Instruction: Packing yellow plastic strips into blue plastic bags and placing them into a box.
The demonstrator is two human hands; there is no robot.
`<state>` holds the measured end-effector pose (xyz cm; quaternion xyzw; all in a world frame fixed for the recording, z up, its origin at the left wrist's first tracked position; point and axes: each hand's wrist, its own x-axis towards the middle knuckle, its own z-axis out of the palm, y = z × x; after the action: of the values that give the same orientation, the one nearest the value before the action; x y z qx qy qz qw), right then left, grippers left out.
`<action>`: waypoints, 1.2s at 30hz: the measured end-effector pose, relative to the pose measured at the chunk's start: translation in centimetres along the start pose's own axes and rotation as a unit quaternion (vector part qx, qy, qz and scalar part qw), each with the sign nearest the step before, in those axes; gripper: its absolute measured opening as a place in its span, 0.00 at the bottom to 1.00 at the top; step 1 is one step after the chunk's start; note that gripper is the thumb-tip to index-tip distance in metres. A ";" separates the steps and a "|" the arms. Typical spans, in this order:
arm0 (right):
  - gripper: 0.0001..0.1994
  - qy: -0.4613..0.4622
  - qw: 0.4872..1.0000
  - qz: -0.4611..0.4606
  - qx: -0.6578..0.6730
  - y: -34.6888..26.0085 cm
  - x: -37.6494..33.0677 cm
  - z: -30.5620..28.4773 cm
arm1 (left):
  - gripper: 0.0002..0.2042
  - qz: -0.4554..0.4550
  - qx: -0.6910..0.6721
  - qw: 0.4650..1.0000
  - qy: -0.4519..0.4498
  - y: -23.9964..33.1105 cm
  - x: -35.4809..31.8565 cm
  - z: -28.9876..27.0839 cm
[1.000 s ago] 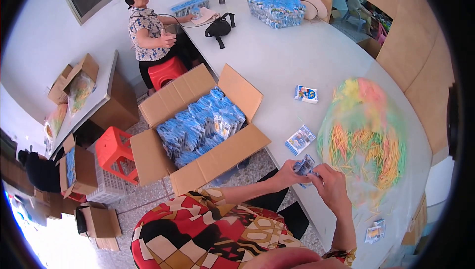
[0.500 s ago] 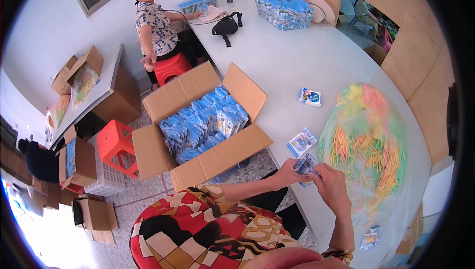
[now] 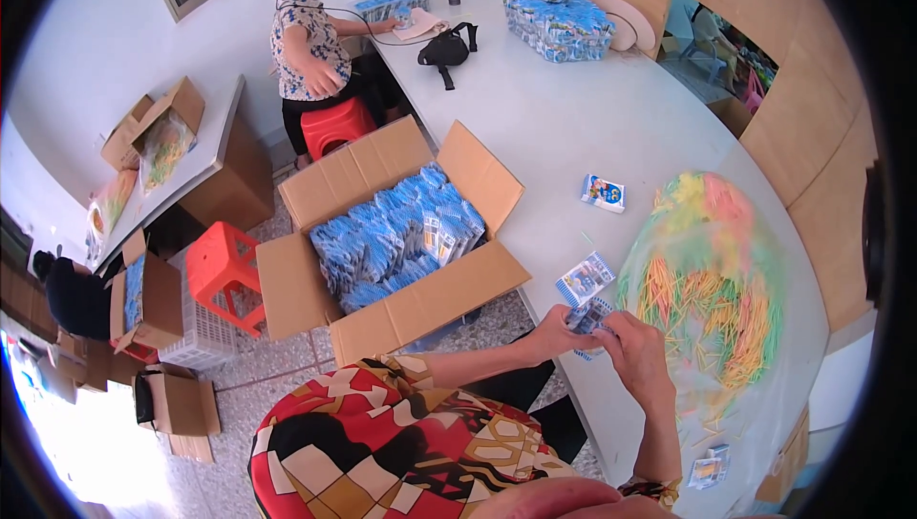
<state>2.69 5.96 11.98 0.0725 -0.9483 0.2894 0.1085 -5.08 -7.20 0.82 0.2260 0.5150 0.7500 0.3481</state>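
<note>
At the near edge of the table, my left hand (image 3: 552, 338) and my right hand (image 3: 636, 359) are closed on a small blue-and-white packet (image 3: 590, 315), one from each side. Just beyond my fingers a second printed packet (image 3: 586, 277) lies on the tabletop. To the right spreads a clear plastic bag (image 3: 702, 213), open, with many thin yellow, orange, green and pink sticks (image 3: 750, 318) showing. On my left, an open cardboard box (image 3: 430, 314) is filled with blue packets (image 3: 377, 228).
A small blue-and-white pack (image 3: 604, 192) lies farther up the white table (image 3: 544, 127). Packets (image 3: 709, 467) rest near the right corner. At the back are a black pouch (image 3: 447, 49), stacked blue packets (image 3: 557, 22) and a seated person (image 3: 310, 46). A red stool (image 3: 224, 266) stands left.
The view has shifted slightly. My hands stay together on the packet, which shows a little more of its face. The seated person's near arm has swung forward, away from the body.
</note>
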 end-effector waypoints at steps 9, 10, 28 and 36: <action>0.05 -0.013 1.000 -0.014 -0.025 0.2 0.3 -0.2 | 0.12 -0.008 -0.011 1.000 0.002 0.9 0.1 0.2; 0.05 -0.013 0.999 -0.014 -0.026 0.3 0.3 -0.2 | 0.11 -0.008 -0.008 1.000 -0.003 1.0 0.1 0.1; 0.05 -0.010 1.000 -0.002 -0.016 0.2 0.7 -0.2 | 0.11 -0.001 -0.012 1.000 -0.006 0.8 0.2 0.1; 0.08 -0.014 1.000 -0.003 -0.004 0.4 0.3 -0.3 | 0.14 -0.030 -0.011 0.999 -0.009 -0.2 0.2 0.0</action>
<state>2.31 6.44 12.04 0.0786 -0.9507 0.2840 0.0966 -5.17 -7.00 0.62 0.2134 0.5105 0.7424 0.3777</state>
